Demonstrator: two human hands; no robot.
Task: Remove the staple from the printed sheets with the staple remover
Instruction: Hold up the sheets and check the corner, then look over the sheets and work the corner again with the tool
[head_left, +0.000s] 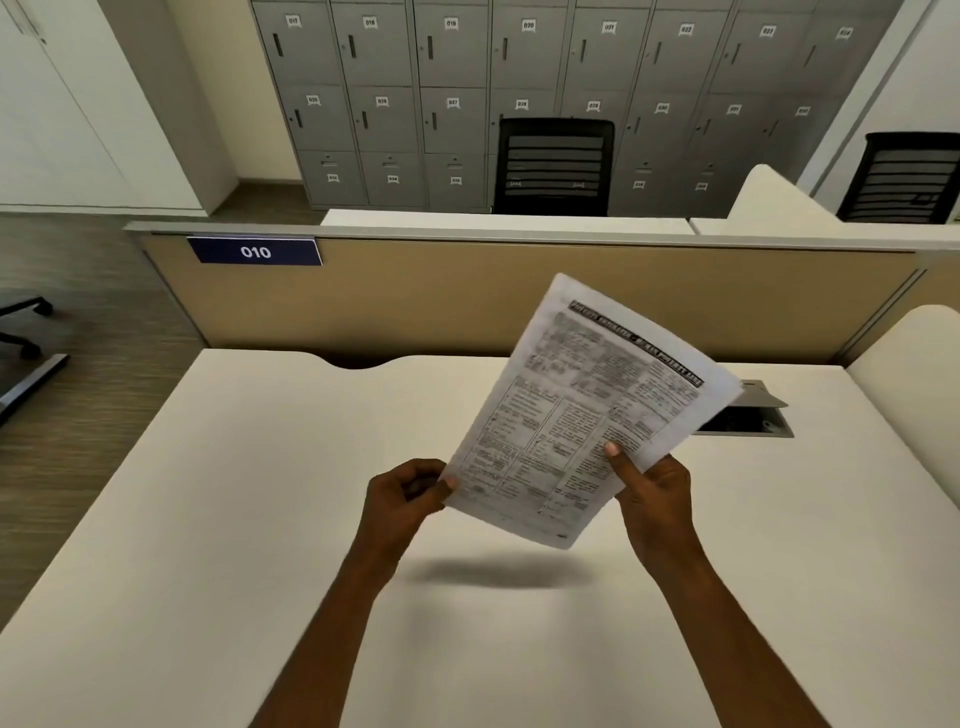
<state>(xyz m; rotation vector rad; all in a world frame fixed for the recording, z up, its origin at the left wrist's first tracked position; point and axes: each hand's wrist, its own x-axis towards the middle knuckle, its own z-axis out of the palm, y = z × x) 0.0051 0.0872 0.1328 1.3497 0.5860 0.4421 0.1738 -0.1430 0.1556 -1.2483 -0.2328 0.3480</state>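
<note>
1. Head view, centre right of frame: printed sheets (582, 415) held up in the air above a white desk (234, 493), clear of its surface. Printed face toward the camera, the dark title band running along the upper right edge, the whole sheaf tilted clockwise.
2. Left hand (400, 499), lower centre: fingers curled, thumb and forefinger pinching the lower left corner of the sheets.
3. Right hand (654, 499), just right of it: thumb pressed on the printed face near the lower right edge, the other fingers behind the paper, gripping it.
4. Staple: too small and blurred to pick out on the paper.
5. Shadow (498, 571) of the sheets falls on the desk below them, between the two forearms.
6. Right of the sheets: a cable box (748, 415) set into the desk, lid raised.
7. Behind the desk: a tan partition (467, 296) bearing a blue label (255, 252) reading "010" at upper left.
8. Top of frame: grey numbered lockers (452, 78), a black chair (553, 166) in front of them, a second chair (904, 176) at far right.
</note>
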